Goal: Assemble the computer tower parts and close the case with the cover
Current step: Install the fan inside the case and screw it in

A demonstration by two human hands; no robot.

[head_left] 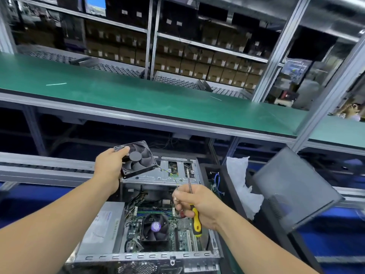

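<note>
Item 1 — computer case (150, 256), qty 1, lying on its side w/ open face up, nearest the wearer. Inside, near to far: CPU cooler fan (155, 227) on motherboard (183, 234); PSU (104, 224) at left; drive cage (167, 171) at far end.

Item 2 — right hand (194, 204), above the board's right part. Fingers curled round a screwdriver (194, 210), qty 1: yellow/black handle toward the wearer, shaft pointing up and away, tip over the drive cage. Thumb and forefinger seem to pinch sth small too; can't tell what.

Item 3 — left hand (109, 165), raised over the case's far-left corner. Fingers clamped on one corner of a case fan (137, 159), qty 1, loose, tilted, hub face toward camera. Thin lead (167, 172) trails from fan toward the right hand.

Key relation (judgement): fan hangs above and just left of the drive cage, left of the screwdriver tip; left hand is nearer any mount point, right follows w/ the driver.

Item 4 — side cover (296, 190), qty 1, dark panel leaning at right, well apart from both hands. White plastic bag (243, 178) beside it.

Item 5 — green tabletop (138, 97) beyond, boxed stock on shelves (197, 62) behind.
</note>
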